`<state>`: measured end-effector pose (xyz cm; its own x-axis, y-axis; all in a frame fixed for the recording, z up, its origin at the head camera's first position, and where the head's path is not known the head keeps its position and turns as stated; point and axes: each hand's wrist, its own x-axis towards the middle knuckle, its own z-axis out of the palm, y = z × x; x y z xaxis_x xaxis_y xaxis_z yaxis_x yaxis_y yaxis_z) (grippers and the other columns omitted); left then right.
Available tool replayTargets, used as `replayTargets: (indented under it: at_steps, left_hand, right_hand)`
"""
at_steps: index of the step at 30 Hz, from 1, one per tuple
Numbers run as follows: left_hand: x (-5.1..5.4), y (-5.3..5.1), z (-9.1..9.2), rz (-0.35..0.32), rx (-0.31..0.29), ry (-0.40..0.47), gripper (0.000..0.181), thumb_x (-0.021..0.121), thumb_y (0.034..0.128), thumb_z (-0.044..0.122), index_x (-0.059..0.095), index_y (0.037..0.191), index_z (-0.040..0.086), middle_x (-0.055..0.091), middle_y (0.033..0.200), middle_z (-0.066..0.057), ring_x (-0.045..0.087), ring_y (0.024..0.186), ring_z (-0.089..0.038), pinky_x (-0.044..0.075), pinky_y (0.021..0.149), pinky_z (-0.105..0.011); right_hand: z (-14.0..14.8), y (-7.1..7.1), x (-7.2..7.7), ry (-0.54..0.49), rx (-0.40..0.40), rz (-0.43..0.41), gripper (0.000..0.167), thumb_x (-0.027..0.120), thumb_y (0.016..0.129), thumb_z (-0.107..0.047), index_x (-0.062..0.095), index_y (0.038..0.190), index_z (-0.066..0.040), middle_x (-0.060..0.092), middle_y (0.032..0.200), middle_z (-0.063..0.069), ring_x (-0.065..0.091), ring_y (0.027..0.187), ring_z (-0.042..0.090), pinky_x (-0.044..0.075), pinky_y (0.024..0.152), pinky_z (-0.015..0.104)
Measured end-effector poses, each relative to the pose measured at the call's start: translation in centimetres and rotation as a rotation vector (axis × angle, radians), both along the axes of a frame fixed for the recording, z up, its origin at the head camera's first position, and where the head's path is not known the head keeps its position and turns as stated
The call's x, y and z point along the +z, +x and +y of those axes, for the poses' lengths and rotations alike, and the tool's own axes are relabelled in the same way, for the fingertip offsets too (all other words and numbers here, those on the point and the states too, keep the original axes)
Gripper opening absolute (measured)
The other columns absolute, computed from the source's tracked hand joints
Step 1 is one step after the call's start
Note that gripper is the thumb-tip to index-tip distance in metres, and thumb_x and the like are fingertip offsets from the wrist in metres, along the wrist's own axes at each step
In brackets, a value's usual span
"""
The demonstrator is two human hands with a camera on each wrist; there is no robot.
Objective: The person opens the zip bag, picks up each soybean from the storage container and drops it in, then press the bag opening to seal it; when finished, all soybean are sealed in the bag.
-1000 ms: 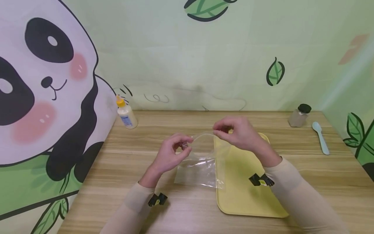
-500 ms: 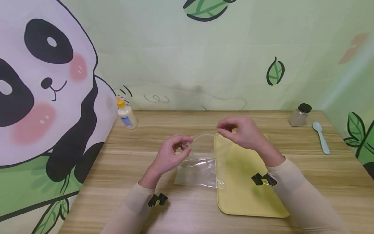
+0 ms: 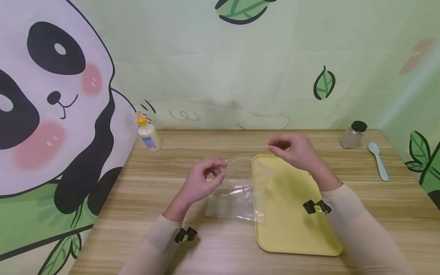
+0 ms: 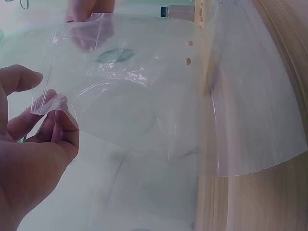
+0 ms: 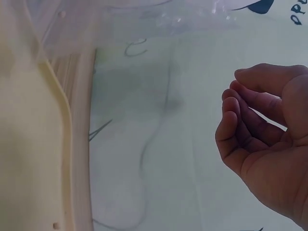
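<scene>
A clear plastic bag (image 3: 237, 204) hangs with its mouth gaping upward, its lower part reaching across the left edge of a yellow tray (image 3: 288, 236). My left hand (image 3: 203, 181) grips the bag's left upper corner; in the left wrist view the crumpled film (image 4: 57, 103) sits among the curled fingers. My right hand (image 3: 292, 151) is apart from the bag, above the tray's far edge. In the right wrist view that hand (image 5: 269, 125) shows loosely bent fingers, the thumb near the fingertips, and nothing visible between them.
A white bottle (image 3: 149, 137) with a yellow nozzle stands at the back left. At the back right are a jar (image 3: 351, 138) with a black lid and a pale blue spoon (image 3: 379, 164). A printed backdrop (image 3: 220, 76) rises behind the wooden table (image 3: 192, 259).
My right hand has let go of the bag's rim and moved away to the right. The left hand keeps its grip and has hardly moved.
</scene>
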<state>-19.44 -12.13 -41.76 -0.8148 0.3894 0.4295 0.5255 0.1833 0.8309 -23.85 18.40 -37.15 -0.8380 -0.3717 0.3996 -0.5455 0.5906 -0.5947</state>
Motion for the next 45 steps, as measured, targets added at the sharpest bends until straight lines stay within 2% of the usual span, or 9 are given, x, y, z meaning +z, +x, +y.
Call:
replayTargets:
  at_steps: [5, 10, 17, 20, 24, 27, 31, 37, 45]
  left_hand:
    - [-0.1, 0.0, -0.1, -0.003, -0.003, 0.001, 0.025, 0.067, 0.0838, -0.006, 0.066, 0.108, -0.004, 0.065, 0.098, -0.017, 0.058, 0.083, -0.015, 0.056, 0.076, -0.028]
    - [-0.1, 0.1, -0.1, -0.025, 0.003, -0.002, 0.025, 0.067, 0.083, -0.009, 0.066, 0.108, -0.005, 0.065, 0.098, -0.018, 0.058, 0.083, -0.015, 0.054, 0.076, -0.023]
    - [2.7, 1.7, 0.4, -0.032, 0.006, -0.012, 0.024, 0.063, 0.0821, -0.013, 0.063, 0.106, -0.014, 0.063, 0.097, -0.027, 0.057, 0.082, -0.016, 0.056, 0.076, -0.033]
    - [2.8, 1.8, 0.4, -0.03, 0.006, -0.008, 0.024, 0.063, 0.082, -0.013, 0.062, 0.106, -0.014, 0.063, 0.097, -0.027, 0.057, 0.082, -0.015, 0.055, 0.076, -0.031]
    - [2.4, 1.5, 0.3, -0.039, 0.007, -0.01, 0.023, 0.063, 0.0818, -0.014, 0.063, 0.105, -0.015, 0.063, 0.096, -0.027, 0.057, 0.082, -0.017, 0.054, 0.076, -0.027]
    - [1.4, 0.9, 0.2, -0.048, 0.011, -0.016, 0.024, 0.064, 0.082, -0.014, 0.063, 0.106, -0.014, 0.063, 0.097, -0.026, 0.057, 0.083, -0.018, 0.053, 0.076, -0.024]
    - [0.3, 0.2, 0.0, -0.043, 0.016, -0.017, 0.025, 0.065, 0.0826, -0.012, 0.064, 0.108, -0.011, 0.064, 0.099, -0.024, 0.057, 0.084, -0.018, 0.054, 0.076, -0.026]
    - [0.0, 0.1, -0.2, -0.026, 0.011, -0.005, 0.025, 0.067, 0.0836, -0.007, 0.066, 0.109, -0.005, 0.065, 0.1, -0.018, 0.058, 0.084, -0.017, 0.055, 0.077, -0.028]
    - [0.1, 0.0, -0.2, -0.017, 0.007, 0.004, 0.024, 0.066, 0.0833, -0.007, 0.066, 0.107, -0.004, 0.065, 0.098, -0.016, 0.058, 0.084, -0.017, 0.056, 0.077, -0.03]
  right_hand:
    - [1.1, -0.8, -1.3, 0.016, -0.055, -0.044, 0.012, 0.07, 0.088, -0.012, 0.074, 0.097, -0.005, 0.073, 0.086, 0.006, 0.064, 0.074, 0.015, 0.053, 0.065, 0.02]
    - [2.1, -1.4, -2.5, 0.049, -0.095, -0.088, 0.015, 0.068, 0.09, -0.015, 0.073, 0.099, -0.004, 0.072, 0.087, 0.008, 0.063, 0.075, 0.017, 0.052, 0.063, 0.021]
    - [3.1, -2.0, -3.7, 0.081, -0.133, -0.113, 0.016, 0.067, 0.091, -0.013, 0.072, 0.1, -0.001, 0.072, 0.089, 0.011, 0.064, 0.076, 0.02, 0.053, 0.066, 0.026]
    - [3.5, -2.2, -4.3, 0.097, -0.148, -0.121, 0.017, 0.066, 0.091, -0.013, 0.072, 0.101, 0.0, 0.072, 0.09, 0.012, 0.065, 0.079, 0.022, 0.053, 0.069, 0.029]
    - [3.9, -2.5, -5.0, 0.114, -0.158, -0.136, 0.018, 0.065, 0.091, -0.011, 0.071, 0.102, 0.002, 0.072, 0.09, 0.014, 0.065, 0.08, 0.024, 0.054, 0.07, 0.032]
    - [4.2, -2.7, -5.5, 0.125, -0.168, -0.161, 0.019, 0.065, 0.091, -0.012, 0.071, 0.102, 0.002, 0.072, 0.091, 0.015, 0.066, 0.08, 0.025, 0.054, 0.071, 0.033]
    - [4.7, -3.0, -6.3, 0.133, -0.181, -0.195, 0.02, 0.065, 0.091, -0.012, 0.071, 0.103, 0.002, 0.072, 0.092, 0.015, 0.065, 0.081, 0.024, 0.054, 0.07, 0.031]
    - [5.4, -3.7, -7.6, 0.137, -0.193, -0.216, 0.017, 0.066, 0.091, -0.012, 0.071, 0.101, 0.001, 0.071, 0.092, 0.014, 0.064, 0.082, 0.024, 0.052, 0.07, 0.03]
    - [6.1, -4.2, -8.6, 0.19, -0.211, -0.301, 0.024, 0.064, 0.091, -0.015, 0.069, 0.108, 0.002, 0.07, 0.099, 0.017, 0.064, 0.09, 0.029, 0.055, 0.081, 0.043]
